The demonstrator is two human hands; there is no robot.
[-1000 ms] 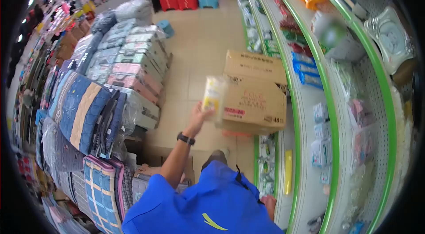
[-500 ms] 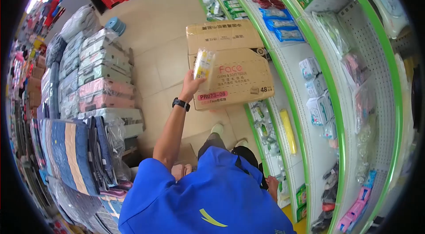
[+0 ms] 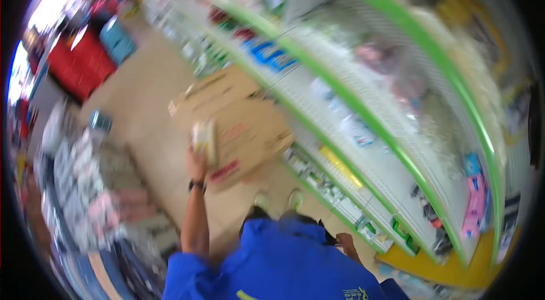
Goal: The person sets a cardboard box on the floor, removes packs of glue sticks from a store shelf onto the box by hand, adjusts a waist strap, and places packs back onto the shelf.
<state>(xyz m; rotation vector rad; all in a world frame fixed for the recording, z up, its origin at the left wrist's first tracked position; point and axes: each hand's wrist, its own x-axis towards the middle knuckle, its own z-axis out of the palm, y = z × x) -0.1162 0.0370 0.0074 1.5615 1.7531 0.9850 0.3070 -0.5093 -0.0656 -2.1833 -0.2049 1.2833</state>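
Observation:
My left hand (image 3: 197, 162), with a dark band on its wrist, is closed round a clear packet with yellow and white print (image 3: 203, 140). The packet is held up in front of a brown cardboard box (image 3: 244, 132), whose raised flap (image 3: 213, 93) shows behind. Motion blurs the print on both. My right hand (image 3: 344, 239) hangs low beside my body, near the lower shelf; its fingers are too small and blurred to read.
Green-edged shelves (image 3: 363, 112) with packaged goods curve along the right. Stacked bedding packs (image 3: 116, 198) stand at the left. Red baskets (image 3: 82, 64), blue stools (image 3: 117, 40) and a small blue bucket (image 3: 100, 121) are farther up the aisle.
The view has swung to the right, so the box and aisle sit farther left. My left hand still holds the packet before the box. Both shoes now show, side by side.

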